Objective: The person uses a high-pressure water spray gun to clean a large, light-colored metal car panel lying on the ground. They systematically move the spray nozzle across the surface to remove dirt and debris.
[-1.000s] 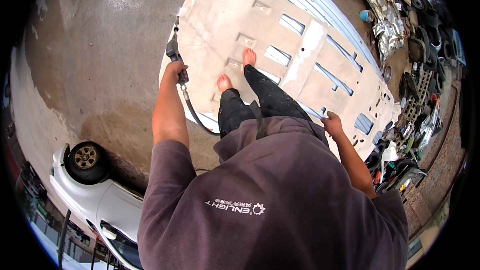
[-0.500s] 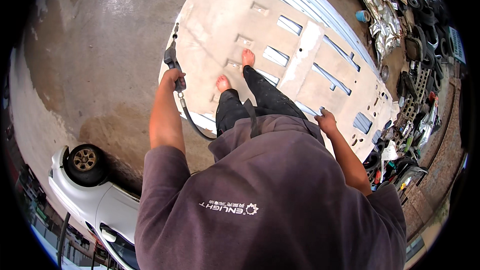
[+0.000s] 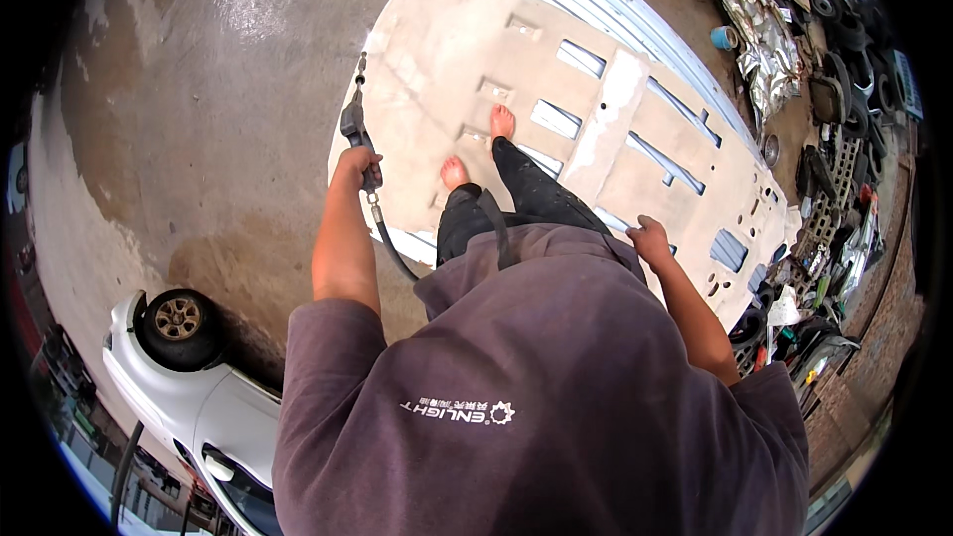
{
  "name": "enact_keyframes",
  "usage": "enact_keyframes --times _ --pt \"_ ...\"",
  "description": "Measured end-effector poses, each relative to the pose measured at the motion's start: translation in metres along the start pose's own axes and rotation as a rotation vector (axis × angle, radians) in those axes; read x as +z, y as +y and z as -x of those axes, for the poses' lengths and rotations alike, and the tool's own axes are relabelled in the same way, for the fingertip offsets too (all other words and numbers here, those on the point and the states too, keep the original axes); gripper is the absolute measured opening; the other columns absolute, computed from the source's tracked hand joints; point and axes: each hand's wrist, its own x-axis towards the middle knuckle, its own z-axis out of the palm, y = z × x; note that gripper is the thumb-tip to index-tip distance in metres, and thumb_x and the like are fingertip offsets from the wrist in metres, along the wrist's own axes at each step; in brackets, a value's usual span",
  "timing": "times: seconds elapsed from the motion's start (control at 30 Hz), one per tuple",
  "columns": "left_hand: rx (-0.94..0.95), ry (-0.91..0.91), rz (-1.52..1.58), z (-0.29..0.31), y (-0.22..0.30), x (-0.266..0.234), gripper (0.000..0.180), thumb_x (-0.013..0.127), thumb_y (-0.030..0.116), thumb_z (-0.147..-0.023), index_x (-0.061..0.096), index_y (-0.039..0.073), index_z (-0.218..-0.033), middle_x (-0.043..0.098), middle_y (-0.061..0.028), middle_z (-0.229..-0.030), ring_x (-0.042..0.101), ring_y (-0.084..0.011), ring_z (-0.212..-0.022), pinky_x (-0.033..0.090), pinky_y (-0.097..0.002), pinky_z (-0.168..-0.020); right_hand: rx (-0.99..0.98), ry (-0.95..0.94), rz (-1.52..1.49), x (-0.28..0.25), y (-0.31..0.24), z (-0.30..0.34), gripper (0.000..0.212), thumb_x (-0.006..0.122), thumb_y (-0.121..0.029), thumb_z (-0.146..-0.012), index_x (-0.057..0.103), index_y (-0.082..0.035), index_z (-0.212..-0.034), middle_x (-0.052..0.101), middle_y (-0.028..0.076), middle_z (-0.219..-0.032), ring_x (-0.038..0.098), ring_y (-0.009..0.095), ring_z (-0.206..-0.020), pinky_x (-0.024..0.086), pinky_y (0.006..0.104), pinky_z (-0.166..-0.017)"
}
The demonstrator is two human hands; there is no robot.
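Observation:
My left hand [image 3: 358,168] is wrapped round the grip of a black pressure washer gun [image 3: 353,125], whose nozzle points away from me over the left edge of a beige car floor carpet [image 3: 427,40]. From the gun's rear fitting a black hose [image 3: 392,252] runs back toward my waist. At my right side, my right hand [image 3: 649,242] is curled closed above the carpet; whatever its fingers hold, if anything, does not show. Slots and holes run through the carpet. My bare feet [image 3: 503,122] stand on it.
A white ribbed panel [image 3: 606,0] lies under the carpet's far right side. Wet concrete floor [image 3: 228,129] spreads to the left, with a white car [image 3: 164,402] at lower left. Along the right are crumpled silver sheeting [image 3: 754,35], a blue can [image 3: 724,38] and piled scrap parts [image 3: 834,199].
The whole view has shifted slightly, so the carpet and car sit a little lower and further right. Both hands keep nearly the same pose; the gun stays in my left hand.

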Motion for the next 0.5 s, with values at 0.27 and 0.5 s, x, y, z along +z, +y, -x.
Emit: enact_keyframes --times 0.27,0.5 --pt "0.026 -0.047 0.012 0.007 0.011 0.01 0.012 0.064 0.002 -0.083 0.057 0.002 -0.073 0.059 -0.0107 -0.062 0.058 -0.0245 -0.052 0.051 -0.0386 -0.052 -0.016 0.024 -0.003 0.009 0.024 0.007 0.028 0.065 -0.022 -0.078 0.058 0.004 -0.086 0.06 0.021 -0.071 0.061 0.034 -0.07 0.047 0.0434 -0.066" --pt "0.015 -0.062 0.016 0.003 0.024 0.024 0.013 0.064 0.002 -0.083 0.057 0.002 -0.072 0.059 -0.0114 -0.062 0.058 -0.0248 -0.052 0.05 -0.0388 -0.052 0.046 0.001 -0.018 0.003 0.026 0.007 0.028 0.065 -0.021 -0.078 0.058 0.005 -0.086 0.061 0.021 -0.071 0.062 0.033 -0.069 0.048 0.0421 -0.065"
